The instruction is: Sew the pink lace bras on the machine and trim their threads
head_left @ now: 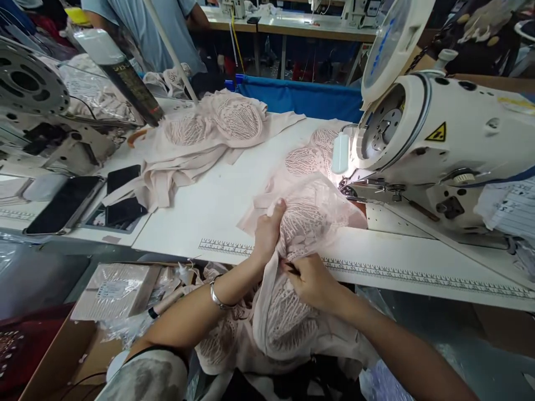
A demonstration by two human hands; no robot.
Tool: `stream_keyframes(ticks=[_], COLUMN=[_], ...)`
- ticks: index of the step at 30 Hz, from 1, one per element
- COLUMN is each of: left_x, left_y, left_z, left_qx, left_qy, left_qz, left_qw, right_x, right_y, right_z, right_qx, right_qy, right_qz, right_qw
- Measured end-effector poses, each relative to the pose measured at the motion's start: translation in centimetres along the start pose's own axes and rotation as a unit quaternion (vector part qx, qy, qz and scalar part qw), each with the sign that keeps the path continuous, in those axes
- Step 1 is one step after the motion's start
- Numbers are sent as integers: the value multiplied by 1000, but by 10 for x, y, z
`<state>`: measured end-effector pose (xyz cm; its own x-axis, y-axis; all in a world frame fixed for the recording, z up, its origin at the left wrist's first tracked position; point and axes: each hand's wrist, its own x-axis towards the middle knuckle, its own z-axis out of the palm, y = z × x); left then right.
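Observation:
A pale pink lace bra [303, 220] lies at the sewing machine's needle area, and its near part drapes over the table edge. My left hand [268, 231] is closed on the fabric, thumb up, at the edge of a cup. Just below and to the right, my right hand [311, 281] is closed around a small dark tool [292, 269], mostly hidden by the fingers, against the bra's seam. More pink lace cups [288, 314] hang joined below my hands, over my lap. The sewing machine [451, 133] stands to the right, its lamp lit.
Further pink bras [225, 120] are piled on the white table [209, 200] at the back left. Phones [62, 205] lie left, beside another machine [37, 111]. A printed ruler [393, 273] runs along the front edge. An open carton [54, 356] holds wrapped packs. Behind, a person in blue [146, 33] stands.

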<state>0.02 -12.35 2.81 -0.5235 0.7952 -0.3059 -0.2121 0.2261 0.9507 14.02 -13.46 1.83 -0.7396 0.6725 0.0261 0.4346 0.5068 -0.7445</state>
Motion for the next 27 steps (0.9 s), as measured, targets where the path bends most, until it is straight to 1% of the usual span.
stream_keyframes(ticks=[3, 5, 10, 16, 20, 24, 27], left_x=[-3, -3, -3, -8, -10, -11, -13], left_y=[-3, -3, -3, -5, -6, -9, -9], left_z=[-1, 0, 2, 5, 9, 10, 10], left_qx=[-48, -43, -9, -1, 11, 17, 26], left_qy=[-20, -21, 13, 36, 43, 51, 54], left_qz=[15, 16, 10, 24, 35, 49, 36], left_qw=[999, 999, 1000, 999, 998, 997, 998], right_x=[-6, -9, -11, -16, -17, -15, -12], right_y=[1, 2, 3, 6, 6, 4, 2], right_z=[-8, -10, -3, 1, 3, 2, 3], right_qx=[19, 3, -49, -102, -127, -140, -155], right_qy=[-6, -9, 11, 48, 68, 68, 51], right_qz=[12, 25, 12, -16, -14, -11, 4], right_qw=[1000, 1000, 999, 994, 990, 988, 987])
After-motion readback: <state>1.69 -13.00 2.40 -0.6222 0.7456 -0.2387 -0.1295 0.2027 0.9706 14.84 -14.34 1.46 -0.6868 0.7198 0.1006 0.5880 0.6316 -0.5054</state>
